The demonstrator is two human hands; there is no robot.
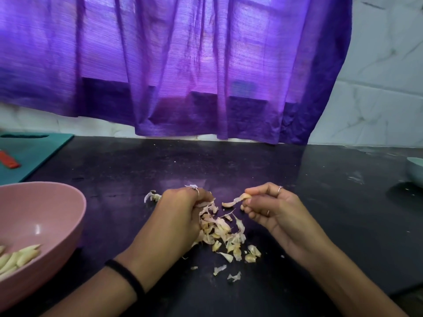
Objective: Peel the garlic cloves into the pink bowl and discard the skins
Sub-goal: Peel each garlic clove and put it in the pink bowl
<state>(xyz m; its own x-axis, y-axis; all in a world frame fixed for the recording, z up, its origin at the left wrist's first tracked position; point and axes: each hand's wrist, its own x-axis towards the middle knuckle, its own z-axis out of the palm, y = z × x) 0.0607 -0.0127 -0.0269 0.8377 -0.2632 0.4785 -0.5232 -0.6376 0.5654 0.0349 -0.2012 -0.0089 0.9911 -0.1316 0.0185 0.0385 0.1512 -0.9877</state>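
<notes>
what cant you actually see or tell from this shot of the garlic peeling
- Head view: the round pink plastic bowl runs off the left edge, so its peeled white garlic cloves cannot be counted.
- The left hand covers part of the heap of papery garlic skins; any clove under it is hidden.
- The right hand's curled fingers hide most of what it pinches.
- The pale green bowl is cut by the right edge.

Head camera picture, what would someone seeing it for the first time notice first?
A big purple curtain fills the upper half, hanging over the back of a dark counter. Front and centre, the left hand rests on a heap of garlic skins while the right hand pinches a garlic clove with skin trailing from it. At the left edge sits a pink bowl holding peeled cloves.
</notes>
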